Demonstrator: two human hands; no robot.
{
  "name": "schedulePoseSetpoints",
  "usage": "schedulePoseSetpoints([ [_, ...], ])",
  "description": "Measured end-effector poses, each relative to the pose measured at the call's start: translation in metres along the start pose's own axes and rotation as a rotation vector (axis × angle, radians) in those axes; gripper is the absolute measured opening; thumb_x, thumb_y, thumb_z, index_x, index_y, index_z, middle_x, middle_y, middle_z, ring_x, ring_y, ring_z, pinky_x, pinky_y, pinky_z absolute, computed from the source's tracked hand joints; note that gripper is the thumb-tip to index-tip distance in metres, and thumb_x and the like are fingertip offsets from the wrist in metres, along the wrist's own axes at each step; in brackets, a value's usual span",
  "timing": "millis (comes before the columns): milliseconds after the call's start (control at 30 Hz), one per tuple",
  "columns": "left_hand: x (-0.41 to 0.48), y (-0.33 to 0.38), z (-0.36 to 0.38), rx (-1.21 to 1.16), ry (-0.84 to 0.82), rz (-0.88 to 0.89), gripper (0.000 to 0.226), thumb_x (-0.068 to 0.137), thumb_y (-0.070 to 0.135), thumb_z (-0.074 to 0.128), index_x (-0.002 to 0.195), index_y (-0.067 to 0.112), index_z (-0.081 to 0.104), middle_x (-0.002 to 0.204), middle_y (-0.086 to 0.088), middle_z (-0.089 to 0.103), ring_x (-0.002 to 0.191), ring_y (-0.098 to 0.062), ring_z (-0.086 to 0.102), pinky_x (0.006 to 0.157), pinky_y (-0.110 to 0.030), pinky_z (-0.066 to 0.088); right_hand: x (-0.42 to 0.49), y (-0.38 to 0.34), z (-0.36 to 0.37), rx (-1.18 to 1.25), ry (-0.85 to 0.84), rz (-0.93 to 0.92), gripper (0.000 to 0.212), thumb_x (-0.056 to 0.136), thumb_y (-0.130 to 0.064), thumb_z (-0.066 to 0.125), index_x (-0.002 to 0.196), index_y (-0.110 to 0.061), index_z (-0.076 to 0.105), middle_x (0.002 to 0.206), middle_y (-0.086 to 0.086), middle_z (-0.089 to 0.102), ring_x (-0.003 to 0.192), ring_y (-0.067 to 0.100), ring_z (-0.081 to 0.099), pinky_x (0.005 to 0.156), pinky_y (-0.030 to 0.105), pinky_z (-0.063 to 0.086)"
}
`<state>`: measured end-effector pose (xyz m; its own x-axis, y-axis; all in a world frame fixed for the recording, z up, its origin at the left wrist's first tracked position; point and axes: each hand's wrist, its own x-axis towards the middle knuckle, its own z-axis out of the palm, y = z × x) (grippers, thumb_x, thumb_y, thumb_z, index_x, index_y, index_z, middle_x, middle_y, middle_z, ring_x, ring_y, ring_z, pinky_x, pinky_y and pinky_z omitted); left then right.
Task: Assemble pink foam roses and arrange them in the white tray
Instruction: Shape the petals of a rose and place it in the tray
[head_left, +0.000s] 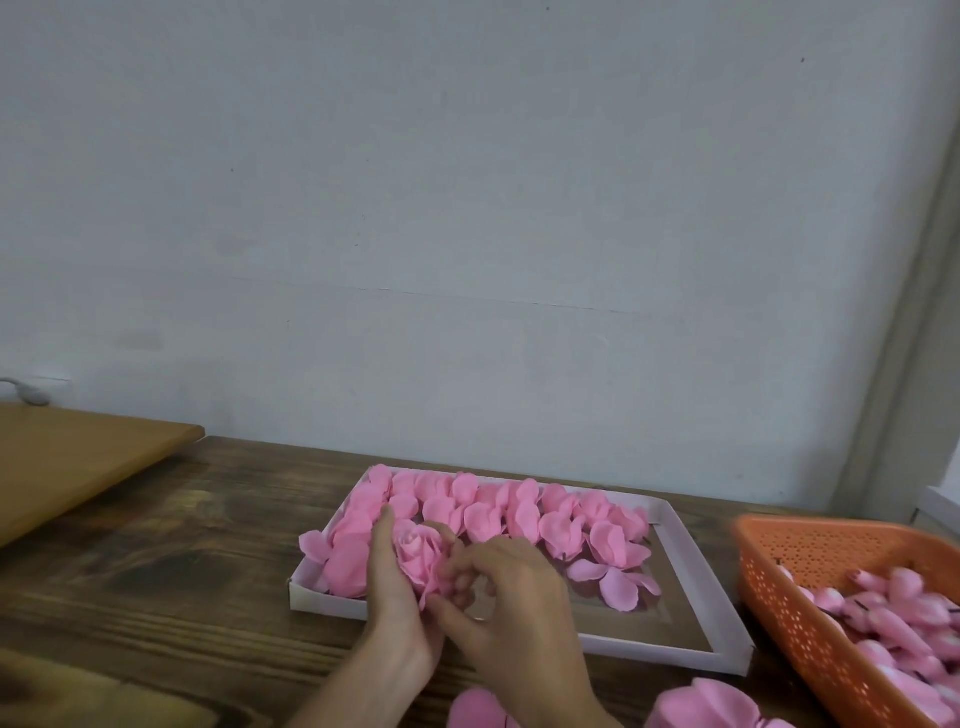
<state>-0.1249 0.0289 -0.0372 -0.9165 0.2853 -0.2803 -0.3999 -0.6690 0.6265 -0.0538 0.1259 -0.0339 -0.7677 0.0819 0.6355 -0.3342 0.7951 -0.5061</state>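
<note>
Dark wooden table (156, 545) meets a pale grey wall (467, 208). One white tray (691, 566) lies on it, its far and left parts packed with pink foam roses (519, 512), too crowded to count. Two hands hold one rose (418, 558) over the tray's near-left part: the left hand (395, 597) cups it and the right hand (514, 597) pinches its base. One orange basket (779, 597) of buds (904, 582) stands to the right. Two petal heaps (475, 709) lie at the near edge.
</note>
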Motion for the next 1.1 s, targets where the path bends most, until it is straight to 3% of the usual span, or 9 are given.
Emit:
schedulePoseSetpoints([
  [100,0.003,-0.002,-0.002,0.071,-0.011,0.023,0.06,0.092,0.068,0.054,0.067,0.015,0.065,0.059,-0.006,0.054,0.049,-0.02,0.051,0.049,-0.029,0.042,0.004,0.003,-0.008,-0.051,0.018,-0.099,0.024,0.07,-0.044,0.076,0.091,-0.034,0.068,0.089,-0.019,0.057,0.09,0.002,0.053,0.079,0.018,0.045],
  [200,0.001,-0.006,-0.002,0.115,-0.053,0.007,0.061,0.089,0.067,0.062,0.088,0.007,0.071,0.069,-0.01,0.066,0.065,-0.025,0.061,0.062,-0.036,0.049,0.005,0.006,-0.013,-0.108,-0.03,-0.178,0.045,0.073,-0.04,0.076,0.117,-0.036,0.064,0.109,-0.019,0.048,0.101,0.002,0.049,0.081,0.019,0.047],
  [333,-0.001,-0.01,0.0,0.132,-0.084,-0.022,0.066,0.086,0.066,0.068,0.105,0.004,0.076,0.085,-0.014,0.075,0.068,-0.027,0.073,0.047,-0.03,0.054,0.007,0.011,-0.016,-0.144,-0.068,-0.22,0.051,0.078,-0.032,0.075,0.127,-0.04,0.063,0.121,-0.016,0.051,0.099,0.006,0.051,0.078,0.022,0.049],
  [467,0.0,-0.007,-0.001,0.176,-0.107,-0.041,0.06,0.079,0.057,0.073,0.103,0.002,0.075,0.076,-0.013,0.072,0.056,-0.024,0.07,0.038,-0.03,0.049,0.007,0.014,-0.019,-0.153,-0.056,-0.226,0.048,0.079,-0.03,0.076,0.126,-0.038,0.068,0.118,-0.016,0.059,0.103,0.007,0.057,0.08,0.027,0.054],
  [567,0.0,-0.007,-0.003,0.212,-0.109,-0.018,0.063,0.061,0.055,0.079,0.095,0.002,0.077,0.08,-0.016,0.074,0.063,-0.027,0.073,0.042,-0.031,0.053,0.007,0.013,-0.02,-0.168,-0.031,-0.228,0.046,0.076,-0.035,0.078,0.122,-0.033,0.072,0.113,-0.018,0.065,0.102,0.009,0.062,0.08,0.029,0.056],
  [667,-0.002,-0.007,-0.002,0.229,-0.101,-0.013,0.058,0.068,0.054,0.079,0.095,0.002,0.078,0.085,-0.017,0.076,0.068,-0.029,0.076,0.044,-0.032,0.054,0.008,0.015,-0.019,-0.163,-0.015,-0.246,0.041,0.075,-0.034,0.079,0.115,-0.032,0.075,0.11,-0.019,0.067,0.097,0.009,0.063,0.079,0.028,0.056],
  [767,0.0,-0.008,-0.003,0.257,-0.065,0.005,0.049,0.084,0.053,0.075,0.091,0.005,0.082,0.092,-0.016,0.079,0.078,-0.029,0.079,0.056,-0.036,0.059,0.008,0.016,-0.017,-0.161,-0.023,-0.253,0.039,0.072,-0.032,0.082,0.111,-0.032,0.077,0.111,-0.019,0.068,0.097,0.01,0.064,0.079,0.029,0.056],
  [900,-0.001,-0.011,0.0,0.286,-0.035,0.062,0.051,0.091,0.064,0.064,0.075,0.019,0.085,0.081,-0.011,0.079,0.072,-0.026,0.077,0.072,-0.039,0.055,0.008,0.018,-0.017,-0.188,-0.013,-0.277,0.043,0.07,-0.029,0.086,0.112,-0.031,0.077,0.111,-0.018,0.068,0.094,0.011,0.064,0.077,0.028,0.056],
  [1100,-0.003,-0.01,0.005,0.393,-0.028,0.12,0.071,0.083,0.079,0.06,0.091,0.013,0.083,0.089,-0.012,0.08,0.089,-0.031,0.076,0.085,-0.049,0.062,0.008,0.021,-0.018,-0.162,0.009,-0.297,0.044,0.072,-0.028,0.082,0.114,-0.034,0.075,0.112,-0.018,0.064,0.092,0.007,0.061,0.074,0.028,0.056],
])
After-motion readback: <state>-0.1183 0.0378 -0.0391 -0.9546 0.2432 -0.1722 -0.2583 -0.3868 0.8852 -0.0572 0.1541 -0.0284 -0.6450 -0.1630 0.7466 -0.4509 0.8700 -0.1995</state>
